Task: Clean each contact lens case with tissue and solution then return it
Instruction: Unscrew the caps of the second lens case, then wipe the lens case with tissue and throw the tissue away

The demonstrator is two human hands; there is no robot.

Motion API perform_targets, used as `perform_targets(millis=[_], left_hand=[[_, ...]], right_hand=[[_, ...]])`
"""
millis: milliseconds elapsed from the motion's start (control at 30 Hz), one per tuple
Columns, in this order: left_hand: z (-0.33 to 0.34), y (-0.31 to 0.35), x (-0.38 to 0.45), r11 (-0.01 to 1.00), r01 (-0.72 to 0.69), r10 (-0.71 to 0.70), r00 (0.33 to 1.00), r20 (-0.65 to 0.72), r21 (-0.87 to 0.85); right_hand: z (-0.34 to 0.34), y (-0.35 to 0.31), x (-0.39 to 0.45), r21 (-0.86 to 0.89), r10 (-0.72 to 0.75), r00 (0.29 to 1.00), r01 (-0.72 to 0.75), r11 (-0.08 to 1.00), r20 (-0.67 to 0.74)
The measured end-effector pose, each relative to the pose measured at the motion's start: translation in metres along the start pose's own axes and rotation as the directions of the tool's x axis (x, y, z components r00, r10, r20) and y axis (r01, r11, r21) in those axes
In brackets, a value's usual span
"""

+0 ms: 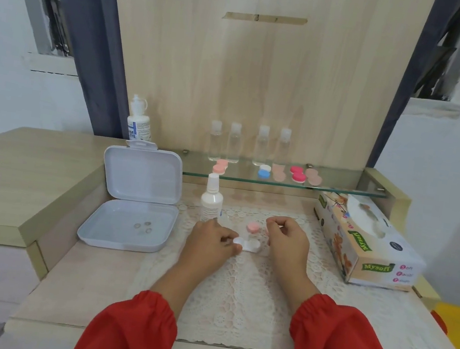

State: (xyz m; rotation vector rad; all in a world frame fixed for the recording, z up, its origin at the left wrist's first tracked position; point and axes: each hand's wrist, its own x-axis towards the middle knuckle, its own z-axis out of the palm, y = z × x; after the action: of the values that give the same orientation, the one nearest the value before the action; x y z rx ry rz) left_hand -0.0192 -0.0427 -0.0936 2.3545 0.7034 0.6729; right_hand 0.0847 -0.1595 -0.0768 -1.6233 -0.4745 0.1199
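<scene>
A white contact lens case point(251, 246) lies open on the lace mat point(238, 294) at the middle of the table. My left hand point(210, 242) pinches its left end. My right hand point(287, 240) hovers just right of the case with curled fingers; whether it holds anything I cannot tell. A pink cap point(253, 227) stands behind the case. A white spray bottle point(211, 198) of solution stands behind my left hand. The tissue box point(367, 241) lies at the right. More cases sit on the glass shelf point(339, 186): pink point(220, 166), white-blue point(264, 171), red point(297, 174).
An open white plastic box point(132, 208) with small lenses inside sits at the left. A larger solution bottle point(139, 120) stands behind it. Several clear small bottles point(234, 142) line the back of the shelf. Drawers are at the lower left, a yellow object at the right edge.
</scene>
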Motion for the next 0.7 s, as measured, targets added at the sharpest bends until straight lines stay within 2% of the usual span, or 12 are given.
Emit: perform_targets(millis=[100,167,200,267,333,433,533,633,700], left_hand=[[0.001,-0.001,-0.001,1.0,-0.006,0.007,1.0,-0.004,0.009],[0.001,-0.002,-0.001,1.0,-0.003,0.003,1.0,-0.008,0.017],[0.001,-0.003,-0.002,1.0,0.0,0.0,1.0,-0.012,0.008],[0.001,-0.004,-0.002,1.0,0.003,-0.003,1.0,-0.024,-0.022],[0.0,-0.004,-0.003,0.999,-0.003,0.002,1.0,-0.031,-0.038],[0.001,-0.003,-0.004,0.999,-0.007,0.005,0.999,-0.044,-0.044],[0.001,-0.002,-0.004,0.999,-0.003,0.001,0.999,-0.05,-0.047],[0.001,-0.001,-0.005,0.999,0.001,-0.003,0.999,-0.042,-0.044],[0.001,0.0,-0.005,0.999,0.01,-0.012,0.999,-0.038,-0.05]], right_hand=[[0.0,-0.001,-0.003,-0.089,-0.044,0.999,0.045,0.995,0.012],[0.0,-0.003,-0.005,-0.224,-0.14,0.99,0.141,0.964,0.02],[-0.002,-0.005,-0.003,-0.317,-0.229,0.973,0.222,0.922,0.017],[-0.009,-0.01,0.006,-0.523,-0.445,0.896,0.388,0.759,0.019],[-0.024,-0.02,0.024,-0.681,-0.535,0.844,0.405,0.61,0.022],[-0.054,-0.035,0.053,-0.81,-0.418,0.907,0.202,0.55,-0.057],[-0.084,-0.042,0.076,-0.848,-0.263,0.952,0.006,0.53,-0.158],[-0.102,-0.04,0.094,-0.874,-0.166,0.975,-0.048,0.484,-0.146],[-0.109,-0.036,0.103,-0.863,-0.104,0.984,-0.072,0.5,-0.143]])
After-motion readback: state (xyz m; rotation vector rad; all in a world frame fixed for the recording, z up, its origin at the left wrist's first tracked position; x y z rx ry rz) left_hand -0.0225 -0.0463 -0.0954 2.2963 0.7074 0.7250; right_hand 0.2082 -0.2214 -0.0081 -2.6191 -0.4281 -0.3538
